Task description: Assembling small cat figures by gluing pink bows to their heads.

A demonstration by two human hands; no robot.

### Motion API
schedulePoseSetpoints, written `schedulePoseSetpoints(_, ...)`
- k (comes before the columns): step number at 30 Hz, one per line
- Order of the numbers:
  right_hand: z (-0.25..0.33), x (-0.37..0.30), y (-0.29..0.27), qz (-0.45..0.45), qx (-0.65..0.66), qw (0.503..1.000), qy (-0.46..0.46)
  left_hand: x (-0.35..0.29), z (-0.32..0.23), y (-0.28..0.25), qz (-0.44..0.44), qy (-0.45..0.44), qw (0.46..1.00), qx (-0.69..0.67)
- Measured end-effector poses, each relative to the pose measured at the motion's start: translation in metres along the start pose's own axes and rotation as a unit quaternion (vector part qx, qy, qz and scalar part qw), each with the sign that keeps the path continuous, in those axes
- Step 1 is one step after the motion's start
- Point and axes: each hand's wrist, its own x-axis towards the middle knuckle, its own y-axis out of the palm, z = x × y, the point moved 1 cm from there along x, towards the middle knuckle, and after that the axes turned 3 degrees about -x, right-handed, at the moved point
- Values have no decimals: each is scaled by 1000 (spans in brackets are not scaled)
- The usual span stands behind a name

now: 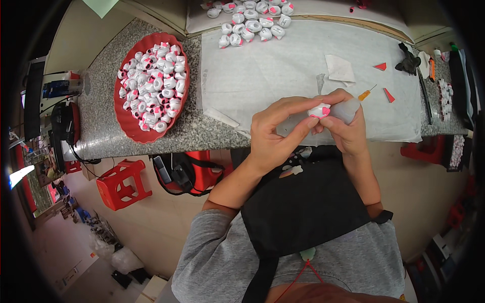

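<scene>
Over the near edge of the paper, my left hand [275,132] is closed, pinching a small white-and-pink figurine piece [319,110] between thumb and fingertips. My right hand [352,130] meets it from the other side, its thumb at the piece. A translucent, rounded dispenser [345,109] is tucked in the right hand, and an orange needle tip [365,95] points out past the fingers to the upper right. The dispenser's lower part is hidden by the hand.
To the left, a red scalloped basket [124,118] is heaped with similar white-and-pink pieces. More pieces [251,26] lie at the back of the white paper [242,70]. A folded tissue [340,69] and red triangular scraps [388,95] lie right of centre. Red stools [121,186] stand below the counter.
</scene>
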Motion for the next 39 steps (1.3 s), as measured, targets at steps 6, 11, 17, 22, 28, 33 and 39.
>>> schedulePoseSetpoints(6, 23, 13, -8, -48, -224, 973, -8, -1, 1, -5, -50, -91, 993, -54)
schedulePoseSetpoints(11, 35, 31, -46, -98, -679, 720, -109, 2, 2, -10, -54, -121, 983, -129)
schedulePoseSetpoints(17, 38, 28, -49, -115, -596, 783, -137, 6, 5, -10, -60, -105, 986, -115)
schedulePoseSetpoints(22, 39, 15, 8, 19, -463, 845, -267, 4, 6, -9, -48, -56, 996, -46)
schedulePoseSetpoints(28, 32, 17, 7, 110, -520, 798, -284, -4, 11, -9, -34, -72, 997, -18)
schedulePoseSetpoints(33, 45, 7, -7, 15, -433, 868, -243, 3, 4, -8, -71, -138, 979, -136)
schedulePoseSetpoints(39, 27, 11, 11, 3, -446, 851, -276, 2, 7, -5, -61, -130, 970, -194)
